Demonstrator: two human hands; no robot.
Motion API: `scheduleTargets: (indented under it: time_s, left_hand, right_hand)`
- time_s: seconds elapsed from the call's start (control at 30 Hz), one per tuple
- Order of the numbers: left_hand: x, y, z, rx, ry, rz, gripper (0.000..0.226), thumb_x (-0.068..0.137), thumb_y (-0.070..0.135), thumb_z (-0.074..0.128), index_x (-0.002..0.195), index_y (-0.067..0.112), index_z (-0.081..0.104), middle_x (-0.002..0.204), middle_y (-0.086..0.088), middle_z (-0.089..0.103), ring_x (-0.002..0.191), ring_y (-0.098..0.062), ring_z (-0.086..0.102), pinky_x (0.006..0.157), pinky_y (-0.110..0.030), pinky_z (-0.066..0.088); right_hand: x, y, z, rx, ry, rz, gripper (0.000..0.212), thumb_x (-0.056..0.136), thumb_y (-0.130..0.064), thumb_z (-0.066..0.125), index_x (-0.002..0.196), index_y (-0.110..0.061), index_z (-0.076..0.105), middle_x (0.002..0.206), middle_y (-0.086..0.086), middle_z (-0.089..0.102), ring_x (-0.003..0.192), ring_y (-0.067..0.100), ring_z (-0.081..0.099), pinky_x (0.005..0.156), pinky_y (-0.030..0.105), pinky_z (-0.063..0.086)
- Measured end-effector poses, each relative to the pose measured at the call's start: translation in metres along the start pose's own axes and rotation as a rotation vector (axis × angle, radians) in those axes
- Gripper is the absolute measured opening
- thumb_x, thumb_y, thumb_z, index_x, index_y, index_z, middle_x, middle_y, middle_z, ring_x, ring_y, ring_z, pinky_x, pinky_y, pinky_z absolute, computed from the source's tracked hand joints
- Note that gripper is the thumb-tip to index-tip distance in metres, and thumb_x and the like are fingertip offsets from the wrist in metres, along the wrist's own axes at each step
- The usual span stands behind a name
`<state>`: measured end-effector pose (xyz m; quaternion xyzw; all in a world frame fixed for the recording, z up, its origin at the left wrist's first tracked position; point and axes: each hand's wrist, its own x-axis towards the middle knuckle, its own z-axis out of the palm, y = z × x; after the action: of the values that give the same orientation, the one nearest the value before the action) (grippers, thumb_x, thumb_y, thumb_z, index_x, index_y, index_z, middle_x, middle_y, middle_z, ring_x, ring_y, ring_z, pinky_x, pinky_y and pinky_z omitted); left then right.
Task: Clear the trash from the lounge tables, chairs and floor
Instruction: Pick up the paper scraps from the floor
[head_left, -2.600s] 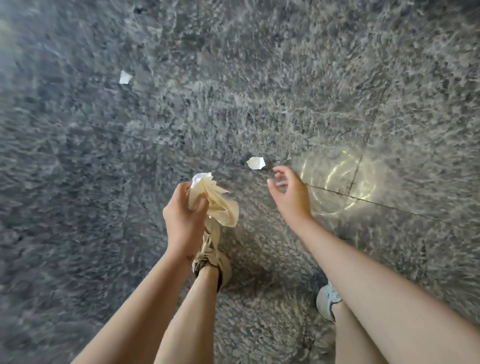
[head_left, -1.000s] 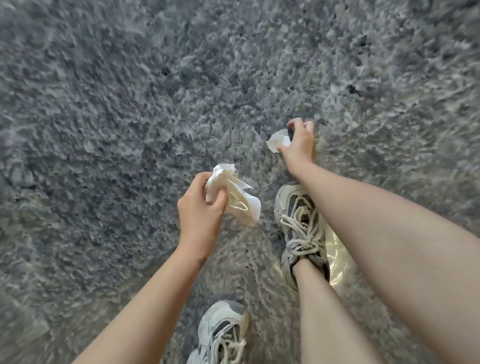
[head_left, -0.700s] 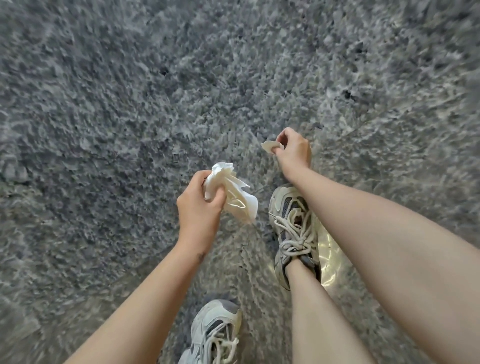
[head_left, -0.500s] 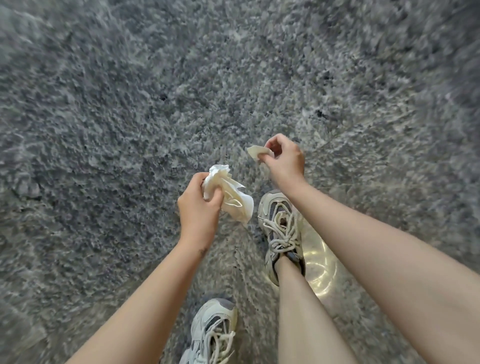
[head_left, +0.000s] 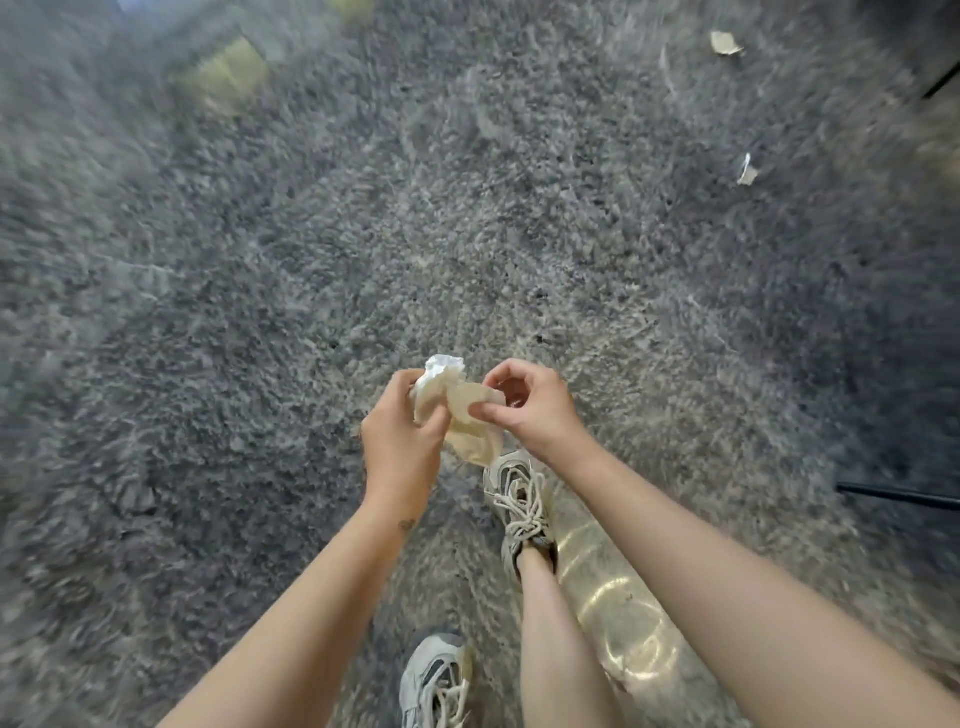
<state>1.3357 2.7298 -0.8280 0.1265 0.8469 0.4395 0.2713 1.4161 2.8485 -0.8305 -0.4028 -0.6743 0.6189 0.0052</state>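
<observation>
My left hand (head_left: 402, 436) grips a crumpled wad of white and cream paper trash (head_left: 441, 382) over the grey speckled floor. My right hand (head_left: 530, 410) pinches a small cream paper scrap (head_left: 470, 402) between thumb and forefinger and holds it against the wad. Two more paper scraps lie on the floor at the far right: one scrap (head_left: 725, 43) near the top edge, another scrap (head_left: 747, 171) below it.
My two feet in pale laced sneakers (head_left: 519, 512) (head_left: 436, 680) stand on the granite floor (head_left: 260, 312). A thin dark bar (head_left: 898, 498), maybe a furniture leg, reaches in from the right edge. A blurred yellowish patch (head_left: 223, 73) lies at the top left.
My right hand lifted the small scrap off the floor and carried it left to the wad in my left hand. The view tilted up, bringing two more scraps into sight.
</observation>
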Motion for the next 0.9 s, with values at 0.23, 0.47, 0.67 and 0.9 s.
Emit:
scheduleTargets:
  time_s: [0.23, 0.47, 0.67, 0.9]
  left_hand:
    - [-0.021, 0.068, -0.012, -0.014, -0.073, 0.055, 0.027, 0.077, 0.002, 0.062, 0.094, 0.022, 0.059, 0.077, 0.013, 0.062, 0.075, -0.012, 0.060, 0.070, -0.034, 0.050]
    - [-0.002, 0.159, 0.039, 0.016, -0.229, 0.114, 0.008, 0.088, 0.024, 0.060, 0.093, 0.029, 0.057, 0.077, 0.006, 0.064, 0.072, -0.009, 0.060, 0.065, -0.028, 0.047]
    - [0.036, 0.242, 0.119, 0.069, -0.335, 0.162, 0.031, 0.074, 0.031, 0.076, 0.097, 0.030, 0.056, 0.085, 0.013, 0.063, 0.078, 0.006, 0.058, 0.065, -0.011, 0.043]
    - [0.100, 0.300, 0.197, 0.057, -0.379, 0.182, 0.021, 0.079, 0.018, 0.071, 0.096, 0.024, 0.061, 0.079, 0.013, 0.063, 0.068, 0.007, 0.055, 0.060, -0.012, 0.042]
  right_hand:
    - [-0.039, -0.045, -0.025, 0.052, 0.142, 0.062, 0.023, 0.073, -0.008, 0.077, 0.081, -0.016, 0.056, 0.080, -0.009, 0.058, 0.076, 0.009, 0.057, 0.075, 0.026, 0.050]
    - [-0.031, -0.072, -0.109, 0.215, 0.319, 0.093, 0.024, 0.073, -0.007, 0.076, 0.078, -0.016, 0.055, 0.074, -0.007, 0.058, 0.066, 0.006, 0.056, 0.062, 0.016, 0.046]
    - [0.009, -0.081, -0.212, 0.305, 0.397, 0.060, 0.029, 0.076, 0.002, 0.070, 0.070, -0.022, 0.055, 0.073, -0.002, 0.063, 0.068, 0.006, 0.059, 0.066, 0.022, 0.051]
    - [0.072, -0.088, -0.301, 0.308, 0.347, 0.027, 0.021, 0.073, -0.006, 0.076, 0.081, -0.015, 0.059, 0.084, 0.002, 0.063, 0.076, 0.009, 0.058, 0.073, 0.021, 0.047]
